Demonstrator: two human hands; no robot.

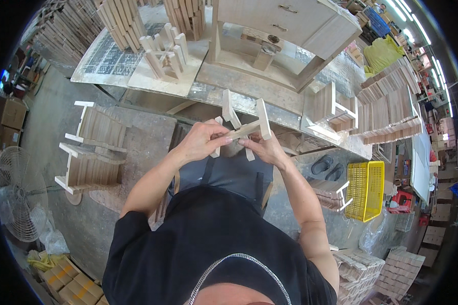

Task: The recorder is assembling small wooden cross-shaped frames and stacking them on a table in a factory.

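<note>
A small pale wooden frame (245, 121), made of crossed slats with upright end pieces, is held in front of me above my lap. My left hand (201, 140) grips its left side from above. My right hand (264, 149) holds it from below on the right, fingers pinching a slat. Both hands are shut on the same piece.
A workbench (213, 91) lies ahead, carrying another slat assembly (164, 53), a wooden block jig (264, 51) and stacks of slats. Finished wooden racks (91, 152) sit at left, more (387, 109) at right. A yellow crate (365, 189), sandals (328, 166) and a fan (18, 195) stand on the floor.
</note>
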